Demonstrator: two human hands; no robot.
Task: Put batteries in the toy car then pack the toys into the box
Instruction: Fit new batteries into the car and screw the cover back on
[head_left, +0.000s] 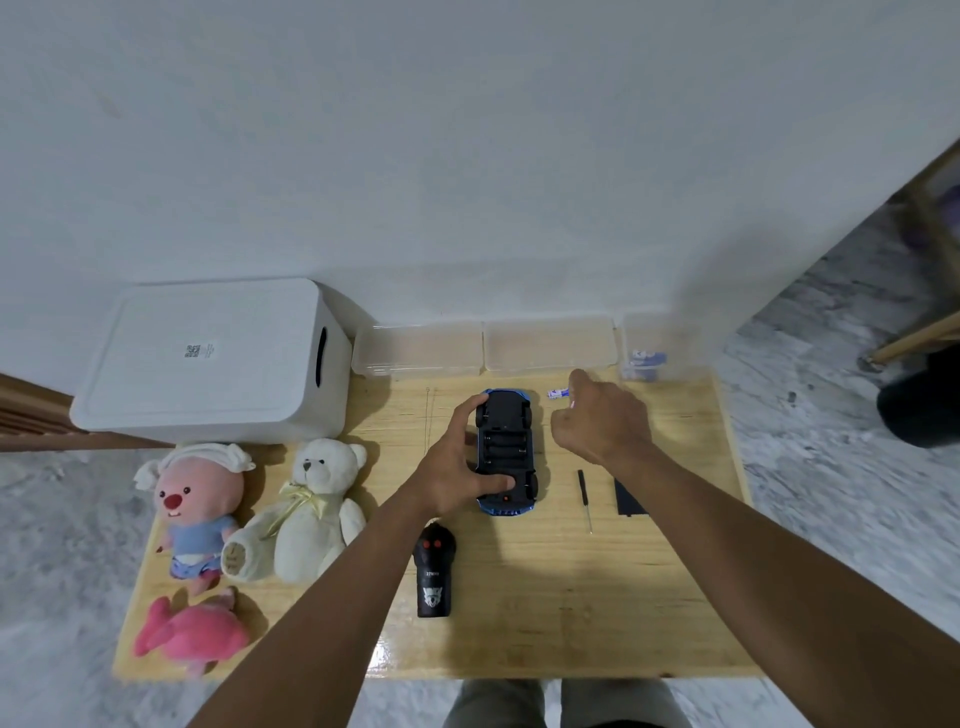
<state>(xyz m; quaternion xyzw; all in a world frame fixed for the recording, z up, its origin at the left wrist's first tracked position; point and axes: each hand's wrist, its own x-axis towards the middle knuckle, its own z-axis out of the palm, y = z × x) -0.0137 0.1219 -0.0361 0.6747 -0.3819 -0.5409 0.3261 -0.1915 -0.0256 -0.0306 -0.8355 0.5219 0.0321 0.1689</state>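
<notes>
Wooden table (545, 597) | blue plastic car (506, 452) upturned | left hand (457, 467) gripping

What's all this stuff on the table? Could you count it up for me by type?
Soft toys: 3: pink-faced doll, white bear, pink plush
Toy car: 1
Remote control: 1
Screwdriver: 1
White box: 1
Clear containers: 3
Total: 10
</notes>
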